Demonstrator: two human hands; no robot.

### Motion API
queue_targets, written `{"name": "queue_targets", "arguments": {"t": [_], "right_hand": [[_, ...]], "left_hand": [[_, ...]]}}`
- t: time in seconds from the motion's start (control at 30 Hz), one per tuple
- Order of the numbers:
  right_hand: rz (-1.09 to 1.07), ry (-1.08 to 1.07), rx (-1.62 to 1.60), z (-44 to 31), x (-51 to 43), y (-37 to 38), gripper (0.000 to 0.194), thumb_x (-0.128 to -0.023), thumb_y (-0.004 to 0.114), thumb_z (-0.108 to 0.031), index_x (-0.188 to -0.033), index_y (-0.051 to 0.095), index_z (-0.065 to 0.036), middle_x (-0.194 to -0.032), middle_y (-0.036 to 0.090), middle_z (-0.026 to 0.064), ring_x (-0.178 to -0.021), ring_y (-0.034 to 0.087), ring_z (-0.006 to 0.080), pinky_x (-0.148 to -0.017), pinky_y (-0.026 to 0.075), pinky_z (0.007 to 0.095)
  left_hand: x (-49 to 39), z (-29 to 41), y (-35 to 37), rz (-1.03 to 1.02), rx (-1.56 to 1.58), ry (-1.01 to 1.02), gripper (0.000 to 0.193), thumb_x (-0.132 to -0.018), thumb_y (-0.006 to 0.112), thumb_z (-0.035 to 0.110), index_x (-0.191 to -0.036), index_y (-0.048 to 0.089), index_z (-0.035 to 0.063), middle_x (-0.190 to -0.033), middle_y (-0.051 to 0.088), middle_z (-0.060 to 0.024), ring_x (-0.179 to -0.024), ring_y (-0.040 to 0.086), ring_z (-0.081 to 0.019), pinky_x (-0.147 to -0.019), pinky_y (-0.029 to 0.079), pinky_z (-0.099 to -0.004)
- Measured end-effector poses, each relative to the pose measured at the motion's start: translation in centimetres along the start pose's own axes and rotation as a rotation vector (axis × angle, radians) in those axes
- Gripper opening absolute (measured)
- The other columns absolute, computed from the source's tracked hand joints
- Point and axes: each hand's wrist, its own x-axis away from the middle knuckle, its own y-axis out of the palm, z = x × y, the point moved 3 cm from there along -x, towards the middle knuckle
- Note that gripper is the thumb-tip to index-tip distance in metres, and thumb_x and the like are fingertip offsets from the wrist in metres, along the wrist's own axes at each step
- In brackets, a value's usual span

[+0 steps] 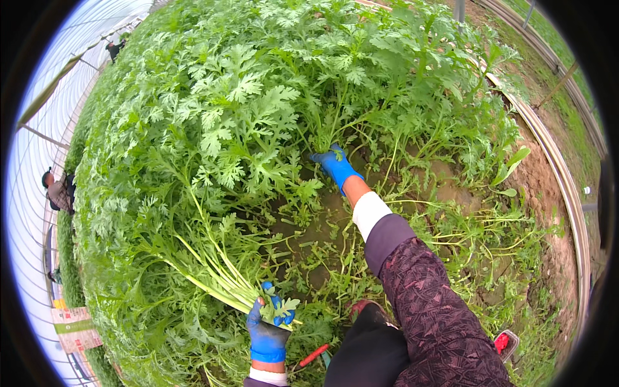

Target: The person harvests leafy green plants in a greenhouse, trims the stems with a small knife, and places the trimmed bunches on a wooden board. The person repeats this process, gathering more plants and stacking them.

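My left hand [270, 326], in a blue glove, grips a bunch of cut leafy stems [227, 285] near their lower ends. These look like chrysanthemum greens, and their leafy tops point up and left. My right hand [334, 164], also gloved in blue, reaches low to the base of the standing greens [242, 96]. Leaves partly cover its fingers, so whether it holds a stem or a tool cannot be told. Short cut stubs and trampled leaves cover the soil [333, 208] between my hands.
A red handle [313, 355] lies on the greens by my leg. At right are a small plastic container [506, 344] with something red inside and a pale border strip [556, 164]. A person [60, 191] sits at far left, near a printed bag or carton [75, 329]; another person [114, 49] is farther back.
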Motion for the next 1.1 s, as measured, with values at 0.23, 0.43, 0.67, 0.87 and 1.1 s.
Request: {"name": "queue_targets", "arguments": {"t": [0.23,0.43,0.67,0.87,1.1], "right_hand": [[-0.105,-0.234,0.83,-1.3,-2.1,3.8,0.025,-0.076,0.065,-0.018,-0.098,0.067,-0.006,-0.102,0.065,0.0201,-0.091,0.065,0.0344,-0.075,0.053,0.0442],[-0.178,-0.127,0.628,0.8,-2.1,4.0,0.025,-0.078,0.065,-0.017,-0.099,0.065,-0.005,-0.102,0.063,0.0258,-0.09,0.064,0.0399,-0.075,0.052,0.0456],[-0.33,-0.166,0.163,-0.8,4.9,-3.1,0.035,-0.077,0.071,-0.023,-0.1,0.061,0.002,-0.093,0.063,0.0258,-0.088,0.06,0.0424,-0.076,0.049,0.0443],[-0.503,-0.647,0.343,-0.9,8.2,0.8,0.035,-0.074,0.073,-0.024,-0.097,0.061,0.001,-0.09,0.061,0.0262,-0.085,0.058,0.0445,-0.074,0.048,0.045],[-0.396,-0.364,0.453,-2.3,9.3,2.8,0.021,-0.079,0.062,-0.014,-0.093,0.06,0.002,-0.093,0.06,0.0283,-0.09,0.058,0.0447,-0.077,0.047,0.0485]], "left_hand": [[-0.1,0.7,-0.4,0.091,-0.026,0.013,0.03,-0.086,0.061,0.023,-0.11,0.059,0.0068,-0.072,0.057,-0.0025,-0.042,0.04,-0.0118,-0.044,0.035,-0.0298],[-0.6,1.2,-0.6,0.019,-0.059,0.055,0.028,-0.086,0.06,0.023,-0.109,0.06,0.007,-0.072,0.056,-0.0022,-0.042,0.038,-0.0112,-0.044,0.034,-0.0295],[-1.0,0.9,-0.6,-0.037,-0.019,0.057,0.03,-0.086,0.061,0.022,-0.113,0.06,0.0077,-0.076,0.061,0.0005,-0.044,0.039,-0.0106,-0.045,0.034,-0.0289],[-0.7,0.0,-0.5,-0.09,-0.015,0.009,0.032,-0.085,0.063,0.023,-0.113,0.06,0.0074,-0.078,0.061,-0.0016,-0.043,0.04,-0.0113,-0.045,0.035,-0.03],[0.3,0.6,-1.2,0.001,-0.018,0.027,0.034,-0.083,0.065,0.025,-0.112,0.06,0.0068,-0.075,0.06,-0.0021,-0.042,0.04,-0.0122,-0.044,0.035,-0.0304]]}}
